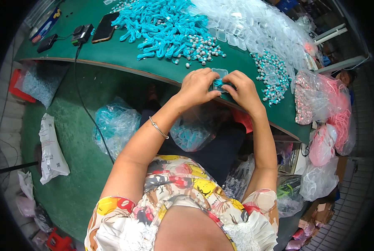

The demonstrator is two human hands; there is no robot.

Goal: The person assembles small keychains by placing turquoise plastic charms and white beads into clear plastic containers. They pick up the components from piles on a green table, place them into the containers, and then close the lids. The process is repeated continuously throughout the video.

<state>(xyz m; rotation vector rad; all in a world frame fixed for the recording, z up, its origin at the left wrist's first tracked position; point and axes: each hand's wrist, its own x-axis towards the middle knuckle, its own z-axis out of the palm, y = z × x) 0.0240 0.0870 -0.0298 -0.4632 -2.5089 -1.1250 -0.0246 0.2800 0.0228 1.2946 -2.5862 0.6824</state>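
A small see-through plastic box (220, 73) with its lid raised is between my two hands at the table's near edge. Inside it lies a coiled bundle of turquoise cord (218, 83). My left hand (197, 87) is closed on the left side of the box, thumb low and fingers at the top. From the right, my right hand (244, 91) has its fingers bent round the box, its thumb at the cord. Just beyond are a heap of turquoise cord bundles (161, 25) and loose small grey-and-turquoise beads (203, 49).
A pile of see-through boxes (254, 23) covers the back right of the green table (111, 56). More beads (272, 77) lie right, beside bags of pink cord (339, 108). A phone (105, 28) and charger (82, 34) sit left; a black cable hangs down. Filled bags (117, 123) stand below.
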